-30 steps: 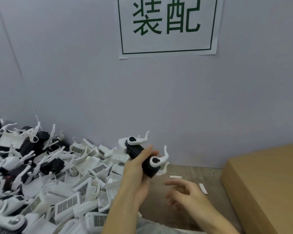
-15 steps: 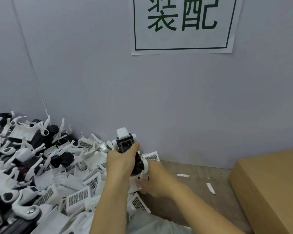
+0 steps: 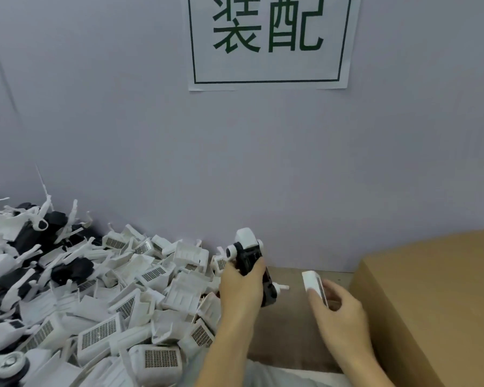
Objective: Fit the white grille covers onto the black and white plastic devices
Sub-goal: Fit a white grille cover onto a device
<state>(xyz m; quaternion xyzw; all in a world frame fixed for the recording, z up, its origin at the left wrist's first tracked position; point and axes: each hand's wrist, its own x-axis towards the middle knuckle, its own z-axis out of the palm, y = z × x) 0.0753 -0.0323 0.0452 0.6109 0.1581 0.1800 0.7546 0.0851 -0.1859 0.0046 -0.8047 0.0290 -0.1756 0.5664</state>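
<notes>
Lower centre of the frame: the left hand [image 3: 242, 286] grips a black and white device [image 3: 249, 261] upright while the right hand [image 3: 340, 311], just beside it, pinches a white grille cover [image 3: 313, 283]; a tilted approach would likely leave the cover seated crookedly or unlatched.

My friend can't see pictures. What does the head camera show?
A person's left hand holds a black and white plastic device, while the right hand holds a white grille cover beside it, not touching. A pile of grille covers lies left.
</notes>
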